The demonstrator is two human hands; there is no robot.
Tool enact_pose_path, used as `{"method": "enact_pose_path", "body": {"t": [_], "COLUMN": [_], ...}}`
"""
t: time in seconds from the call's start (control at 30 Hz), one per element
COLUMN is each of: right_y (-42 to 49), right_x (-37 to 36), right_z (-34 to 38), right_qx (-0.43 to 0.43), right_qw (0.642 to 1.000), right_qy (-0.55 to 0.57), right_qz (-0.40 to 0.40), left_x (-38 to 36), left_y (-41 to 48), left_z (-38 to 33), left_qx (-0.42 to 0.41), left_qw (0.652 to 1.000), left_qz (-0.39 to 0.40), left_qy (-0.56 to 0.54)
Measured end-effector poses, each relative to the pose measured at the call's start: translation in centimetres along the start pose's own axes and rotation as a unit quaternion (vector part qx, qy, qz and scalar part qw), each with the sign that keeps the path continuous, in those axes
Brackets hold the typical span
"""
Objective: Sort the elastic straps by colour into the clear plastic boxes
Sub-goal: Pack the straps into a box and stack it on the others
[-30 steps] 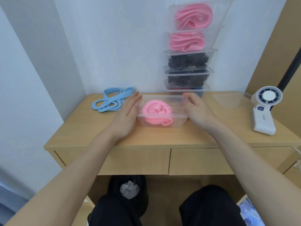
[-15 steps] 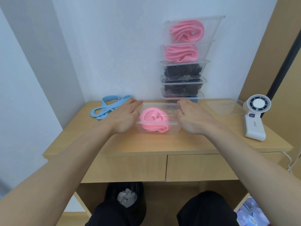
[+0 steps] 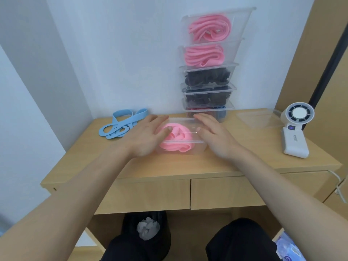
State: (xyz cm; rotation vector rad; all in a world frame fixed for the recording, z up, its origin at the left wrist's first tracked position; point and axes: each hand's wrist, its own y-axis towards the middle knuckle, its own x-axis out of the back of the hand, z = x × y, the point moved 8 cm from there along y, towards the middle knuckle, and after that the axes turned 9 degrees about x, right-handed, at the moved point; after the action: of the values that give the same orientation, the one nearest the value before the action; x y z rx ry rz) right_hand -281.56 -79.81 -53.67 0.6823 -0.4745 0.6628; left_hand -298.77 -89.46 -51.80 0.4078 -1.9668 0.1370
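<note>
Left hand (image 3: pixel 146 137) and right hand (image 3: pixel 216 137), fingers straight, press the ends of the clear box (image 3: pixel 185 141), pink strap (image 3: pixel 177 134) coiled between the palms; an uneven squeeze, I reckon, could shoot it forward into the tall stack (image 3: pixel 226 65) just beyond the fingertips.

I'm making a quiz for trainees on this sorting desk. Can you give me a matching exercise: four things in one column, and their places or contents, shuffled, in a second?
Things:
1. blue elastic straps
2. white handheld fan
3. loose clear lid
4. front clear box

Places or contents:
a. right end of the desk
b. holds a pink elastic strap
c. left rear of the desk
d. lying flat between the stack of boxes and the fan

Pairs: 1-c; 2-a; 3-d; 4-b.
</note>
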Motion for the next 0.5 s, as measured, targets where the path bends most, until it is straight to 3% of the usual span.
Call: {"method": "enact_pose_path", "body": {"t": [0.1, 0.23, 0.3, 0.5], "right_y": [-0.1, -0.4, -0.6, -0.8], "right_x": [0.0, 0.4, 0.6, 1.1], "right_z": [0.0, -0.8, -1.5, -2.3], "right_qx": [-0.002, -0.016, -0.031, -0.049], "right_qw": [0.995, 0.977, 0.959, 0.929], "right_qy": [0.101, 0.210, 0.278, 0.360], "right_qz": [-0.023, -0.042, -0.053, -0.069], "left_x": [0.1, -0.2, -0.2, -0.5], "left_y": [-0.1, -0.5, -0.8, -0.5], "left_z": [-0.1, 0.4, 0.4, 2.4], "left_qx": [-0.005, 0.016, 0.008, 0.026], "left_qw": [0.999, 0.979, 0.976, 0.948], "left_qz": [-0.007, 0.061, 0.069, -0.037], "left_qy": [-0.033, -0.193, -0.205, -0.315]}}
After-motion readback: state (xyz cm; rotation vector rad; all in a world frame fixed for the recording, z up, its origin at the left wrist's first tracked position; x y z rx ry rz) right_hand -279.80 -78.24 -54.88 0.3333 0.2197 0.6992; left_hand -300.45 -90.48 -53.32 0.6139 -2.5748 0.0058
